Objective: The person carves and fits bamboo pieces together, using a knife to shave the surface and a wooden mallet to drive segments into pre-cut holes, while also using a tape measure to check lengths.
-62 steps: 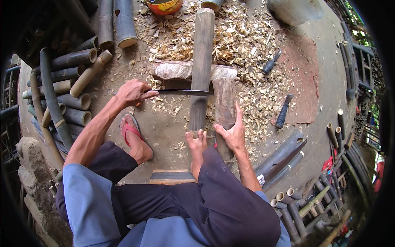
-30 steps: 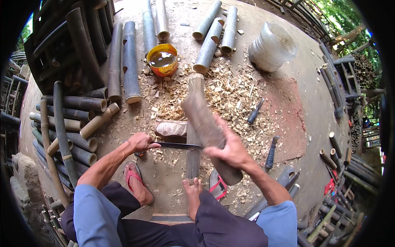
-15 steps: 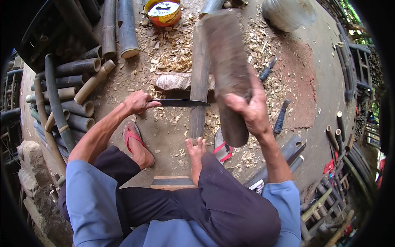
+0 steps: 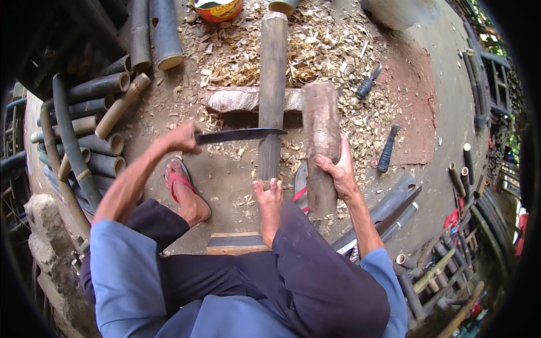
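Note:
My left hand is closed around the grip of a long dark-bladed knife. The blade lies crosswise over a brownish-grey wooden pole, its tip just past the pole's right side. That pole rests across a pale, rough log; my bare right foot presses on its near end. To the right of the pole, my right hand grips a thick wooden club by its narrower near end. The club's broad end points away from me, apart from the knife.
Wood chips litter the ground. Two dark-handled tools lie at the right. Bamboo tubes are stacked left. A red-yellow bucket and a translucent container stand at the back. A split bamboo tube lies near my right forearm.
The club has come down from its raised position close to the camera, and my right hand has lowered with it. The knife still crosses the pole, its blade angle slightly altered.

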Available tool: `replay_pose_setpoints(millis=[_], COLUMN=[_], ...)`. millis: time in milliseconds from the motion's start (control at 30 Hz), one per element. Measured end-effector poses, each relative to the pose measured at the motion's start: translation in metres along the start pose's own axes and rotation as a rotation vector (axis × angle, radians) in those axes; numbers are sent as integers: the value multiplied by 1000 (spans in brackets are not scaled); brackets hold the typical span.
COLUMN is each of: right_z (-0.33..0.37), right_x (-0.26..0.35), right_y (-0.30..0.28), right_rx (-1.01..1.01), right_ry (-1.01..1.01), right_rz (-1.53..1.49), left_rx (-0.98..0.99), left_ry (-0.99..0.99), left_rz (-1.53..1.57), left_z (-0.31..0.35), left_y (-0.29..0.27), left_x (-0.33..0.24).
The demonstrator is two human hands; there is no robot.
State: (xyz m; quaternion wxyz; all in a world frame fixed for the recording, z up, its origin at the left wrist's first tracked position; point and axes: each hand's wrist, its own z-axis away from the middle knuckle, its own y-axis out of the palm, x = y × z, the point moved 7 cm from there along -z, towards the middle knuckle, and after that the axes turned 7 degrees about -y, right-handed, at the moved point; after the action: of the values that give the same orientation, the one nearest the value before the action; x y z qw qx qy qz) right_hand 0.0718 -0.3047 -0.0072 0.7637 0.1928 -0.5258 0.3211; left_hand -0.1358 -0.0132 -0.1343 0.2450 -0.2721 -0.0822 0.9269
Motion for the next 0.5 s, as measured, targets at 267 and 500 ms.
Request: replay_pose_setpoints(millis=[267,500], right_z=[38,61], right_x=[-38,-38], right_y=[-18,1], right_rx=[4,-126], right_ry=[-52,-75], right_rz=[155,287], left_rx=[-454,-742], left_ry=[-41,105], left_rz=[-274,-176], left_z=[17,33], left_y=[5,43], left_x=[-6,23])
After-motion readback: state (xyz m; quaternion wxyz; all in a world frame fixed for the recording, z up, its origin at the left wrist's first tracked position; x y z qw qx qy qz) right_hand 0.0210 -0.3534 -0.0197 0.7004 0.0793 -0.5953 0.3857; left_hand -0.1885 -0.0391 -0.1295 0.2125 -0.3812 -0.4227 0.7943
